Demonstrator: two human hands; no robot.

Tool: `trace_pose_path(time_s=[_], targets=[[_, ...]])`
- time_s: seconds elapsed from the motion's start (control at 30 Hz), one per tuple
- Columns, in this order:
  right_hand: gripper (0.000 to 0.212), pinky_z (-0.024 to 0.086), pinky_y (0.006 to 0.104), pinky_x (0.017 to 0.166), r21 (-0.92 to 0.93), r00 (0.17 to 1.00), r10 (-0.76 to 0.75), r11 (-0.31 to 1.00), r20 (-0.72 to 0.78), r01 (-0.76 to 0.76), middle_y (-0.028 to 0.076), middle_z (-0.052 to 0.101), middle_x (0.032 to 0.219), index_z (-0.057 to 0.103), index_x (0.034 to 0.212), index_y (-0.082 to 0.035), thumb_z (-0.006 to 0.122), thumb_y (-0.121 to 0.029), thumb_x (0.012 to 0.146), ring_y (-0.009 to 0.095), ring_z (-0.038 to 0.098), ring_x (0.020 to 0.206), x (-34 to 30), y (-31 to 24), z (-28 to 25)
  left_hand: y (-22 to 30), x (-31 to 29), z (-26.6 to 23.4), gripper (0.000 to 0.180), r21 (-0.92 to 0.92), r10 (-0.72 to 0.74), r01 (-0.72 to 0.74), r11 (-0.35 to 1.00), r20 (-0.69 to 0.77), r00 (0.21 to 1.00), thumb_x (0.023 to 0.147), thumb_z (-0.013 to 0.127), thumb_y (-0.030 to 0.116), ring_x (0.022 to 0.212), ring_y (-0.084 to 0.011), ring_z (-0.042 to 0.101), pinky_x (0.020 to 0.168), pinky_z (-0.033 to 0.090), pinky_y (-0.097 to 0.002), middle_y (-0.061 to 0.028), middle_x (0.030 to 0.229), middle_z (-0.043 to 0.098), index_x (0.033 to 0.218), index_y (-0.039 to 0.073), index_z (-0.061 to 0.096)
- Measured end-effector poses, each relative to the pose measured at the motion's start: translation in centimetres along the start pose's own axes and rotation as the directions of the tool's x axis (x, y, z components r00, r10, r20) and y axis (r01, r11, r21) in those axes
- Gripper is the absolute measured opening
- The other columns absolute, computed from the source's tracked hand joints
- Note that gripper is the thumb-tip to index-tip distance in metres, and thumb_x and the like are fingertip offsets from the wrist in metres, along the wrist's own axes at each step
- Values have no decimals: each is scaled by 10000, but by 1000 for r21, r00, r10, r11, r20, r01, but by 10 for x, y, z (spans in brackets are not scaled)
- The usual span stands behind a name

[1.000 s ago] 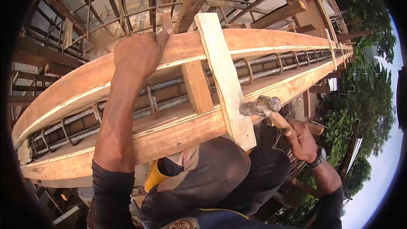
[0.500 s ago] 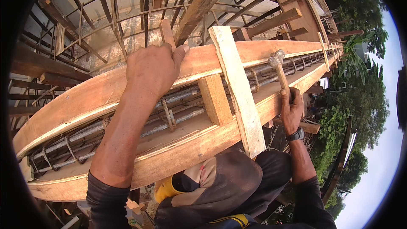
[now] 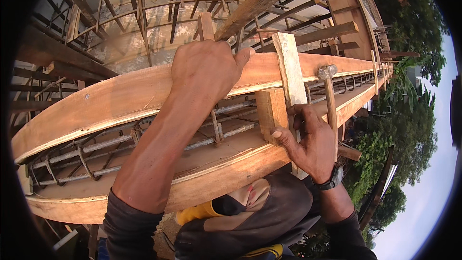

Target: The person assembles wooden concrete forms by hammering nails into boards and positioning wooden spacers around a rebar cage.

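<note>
My left hand [image 3: 206, 67] is curled over the top edge of the far formwork board [image 3: 120, 89], its thumb stretched to the right. Its fingertips are hidden behind that board. My right hand [image 3: 310, 139] is open, thumb and fingers apart, at a short wooden block [image 3: 272, 110] wedged between the two side boards. The fingers touch or nearly touch the pale wooden cleat [image 3: 289, 62] laid across the boards. A hammer [image 3: 330, 98] rests across the formwork just right of that hand, its head on the far board.
Steel rebar with stirrups [image 3: 103, 149] runs inside the formwork, along the near board [image 3: 231, 173]. An upright wood piece [image 3: 206, 26] rises behind my left hand. A thick timber [image 3: 269, 0] slants beyond it. Trees [image 3: 390, 130] stand to the right.
My right hand has let go of the hammer handle and moved left to the block. The hammer now lies across the boards. The view has shifted, and my left hand stays on the far board.
</note>
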State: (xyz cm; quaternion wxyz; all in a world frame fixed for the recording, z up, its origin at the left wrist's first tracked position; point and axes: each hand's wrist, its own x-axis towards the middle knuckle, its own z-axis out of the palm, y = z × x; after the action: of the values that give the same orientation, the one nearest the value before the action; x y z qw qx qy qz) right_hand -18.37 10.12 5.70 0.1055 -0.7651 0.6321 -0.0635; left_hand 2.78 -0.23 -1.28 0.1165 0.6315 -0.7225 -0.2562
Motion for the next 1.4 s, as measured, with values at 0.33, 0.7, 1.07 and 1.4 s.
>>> trace_pose_path(time_s=[0.33,0.7,1.07,1.4], targets=[[505,474,431,514,-219,992,10,976,126,18,158,544,548,540,750,-35,761,-477,851,357,601,524,19,-21,4,-8,-10,9,596,39,6,-2,999,-100,995,1033,473,530,783,-262,751,703,579,-377,-122,770,750,859,50,781],[508,538,323,873,676,831,383,737,-403,-11,121,700,1136,591,1298,63,688,-305,963,183,653,1037,-34,35,-90,-8,-6,-2,575,50,-39,40,998,-29,999,1030,486,517,836,-426,702,796,521,-526,-246,824,714,934,-6,705],[505,473,473,674,615,984,168,783,-63,-94,201,551,830,534,1013,23,635,-469,963,398,588,746,-36,88,-11,32,-5,-1,569,215,-29,57,975,-131,991,1068,432,474,939,-485,654,799,489,-544,-309,967,686,1013,-22,705],[460,493,479,760,794,943,328,557,58,-243,197,572,945,522,1127,21,639,-390,956,415,604,855,-55,102,-28,38,0,16,565,231,-50,81,970,-140,989,1060,439,460,724,-501,625,645,448,-568,-291,763,643,897,-23,682]])
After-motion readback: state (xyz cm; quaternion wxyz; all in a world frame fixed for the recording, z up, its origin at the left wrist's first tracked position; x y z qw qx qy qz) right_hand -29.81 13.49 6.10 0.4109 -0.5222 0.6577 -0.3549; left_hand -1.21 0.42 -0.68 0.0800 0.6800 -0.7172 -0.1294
